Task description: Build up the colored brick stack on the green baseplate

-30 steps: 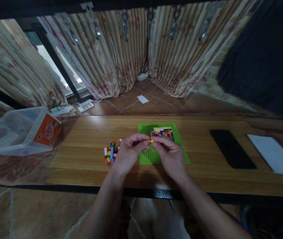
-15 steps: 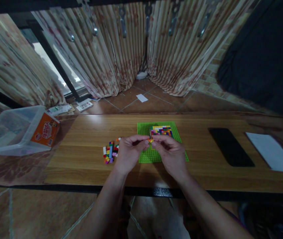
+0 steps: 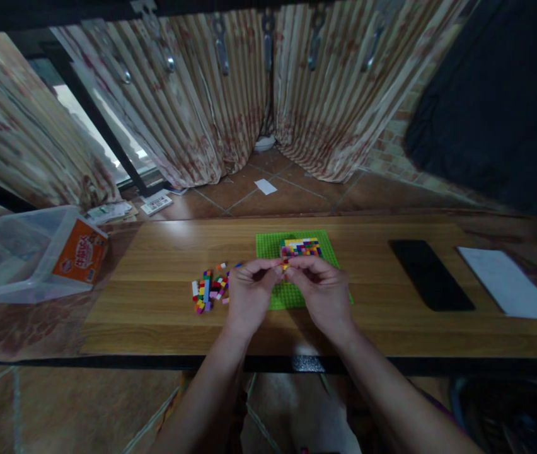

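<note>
My left hand (image 3: 253, 291) and my right hand (image 3: 320, 287) meet over a green baseplate (image 3: 292, 299), thumbs and fingertips pinched together. Between them are small toy bricks (image 3: 285, 267), yellow and orange-red, mostly covered by the fingers. Just beyond the fingertips, a block of many-coloured bricks (image 3: 302, 246) is built up on the baseplate. Left of my left hand lies a loose pile of bricks (image 3: 207, 290) in mixed colours, partly hidden behind that hand.
The wooden table (image 3: 155, 265) carries a black flat slab (image 3: 432, 274) and white paper (image 3: 509, 280) at the right. A clear plastic bin (image 3: 27, 252) with an orange label stands to the left. Curtains (image 3: 230, 107) hang beyond the table.
The fingertips have drawn closer around the small bricks, which now show at a different angle. The whole view has shifted slightly, and more of the loose pile shows.
</note>
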{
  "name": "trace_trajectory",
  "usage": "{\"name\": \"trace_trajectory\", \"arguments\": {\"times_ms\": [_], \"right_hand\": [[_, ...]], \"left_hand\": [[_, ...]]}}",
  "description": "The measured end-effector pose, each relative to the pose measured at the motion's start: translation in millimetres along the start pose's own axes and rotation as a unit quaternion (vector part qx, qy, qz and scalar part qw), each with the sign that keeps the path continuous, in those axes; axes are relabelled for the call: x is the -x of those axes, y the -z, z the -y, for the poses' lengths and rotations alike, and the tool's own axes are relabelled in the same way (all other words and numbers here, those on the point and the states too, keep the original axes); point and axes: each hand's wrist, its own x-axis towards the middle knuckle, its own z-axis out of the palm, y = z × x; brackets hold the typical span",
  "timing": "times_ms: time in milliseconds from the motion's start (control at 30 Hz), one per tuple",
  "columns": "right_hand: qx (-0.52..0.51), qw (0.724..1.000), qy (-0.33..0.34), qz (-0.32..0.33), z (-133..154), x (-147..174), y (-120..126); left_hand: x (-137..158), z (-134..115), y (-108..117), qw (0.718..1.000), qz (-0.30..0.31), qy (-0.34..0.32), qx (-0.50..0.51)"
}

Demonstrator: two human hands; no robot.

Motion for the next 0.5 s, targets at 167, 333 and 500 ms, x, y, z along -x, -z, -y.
{"name": "trace_trajectory", "arguments": {"times_ms": [167,333,500], "right_hand": [[-0.024,1.000,0.001,-0.007,5,-1,3],[-0.063,0.998,-0.021,-0.006,7,-2,9],[-0.065,0.997,-0.035,-0.002,9,-7,20]], "left_hand": [[0,2,-7,0.999,0.003,0.003,0.044],[1,1,-11,0.995,0.031,0.027,0.085],[1,1,-16,0.994,0.068,0.038,0.082]]}}
